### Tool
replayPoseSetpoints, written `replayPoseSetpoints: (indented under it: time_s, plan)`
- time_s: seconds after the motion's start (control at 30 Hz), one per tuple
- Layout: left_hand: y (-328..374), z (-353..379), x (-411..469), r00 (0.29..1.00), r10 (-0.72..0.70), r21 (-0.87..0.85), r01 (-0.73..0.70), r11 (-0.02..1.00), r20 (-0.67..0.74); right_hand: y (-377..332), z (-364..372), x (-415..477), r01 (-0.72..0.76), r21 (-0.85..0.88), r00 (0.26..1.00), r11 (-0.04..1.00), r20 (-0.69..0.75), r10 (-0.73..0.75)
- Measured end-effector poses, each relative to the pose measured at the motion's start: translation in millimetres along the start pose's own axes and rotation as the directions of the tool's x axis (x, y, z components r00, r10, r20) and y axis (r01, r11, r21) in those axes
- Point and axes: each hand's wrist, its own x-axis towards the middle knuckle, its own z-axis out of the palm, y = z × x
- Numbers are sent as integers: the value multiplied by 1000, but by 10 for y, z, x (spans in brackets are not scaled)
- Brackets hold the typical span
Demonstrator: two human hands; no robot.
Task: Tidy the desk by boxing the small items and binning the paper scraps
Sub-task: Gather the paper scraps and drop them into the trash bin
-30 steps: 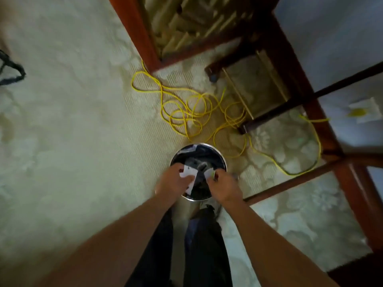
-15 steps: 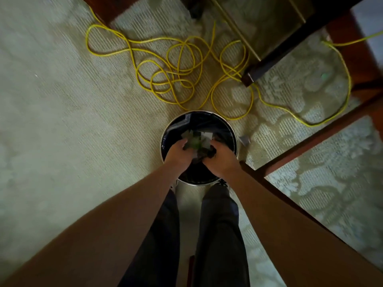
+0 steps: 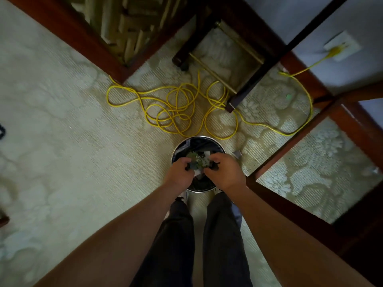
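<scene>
- A round bin with a dark liner stands on the pale patterned carpet, just in front of the person's dark-trousered legs.
- A yellow cable lies in loose loops on the carpet beyond the bin, near its far rim. It runs off right and up to a wall socket.
- A dark furniture leg stands among the loops, and a reddish wooden rail crosses just right of the bin.
- A small grey piece lies just beside the bin's right rim; what it is cannot be told.
- Both arms reach down and forward, with the hands close together over the bin's open mouth.
- The left hand and right hand have their fingers curled round one bunch of white and greenish paper scraps, held between them above the liner.
</scene>
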Motion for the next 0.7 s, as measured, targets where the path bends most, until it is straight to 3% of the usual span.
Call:
replayPoseSetpoints:
  time_s: [0.4,0.7]
  plan:
    - [868,-566,-2100,948,314,217,-317,923,52,-822,-988,-2132,-41,71,959,997,-279,60]
    - [1447,-276,-3139,783,575,395,-619,679,238,-616,-1265,-3324,-56,231,819,971,-546,177]
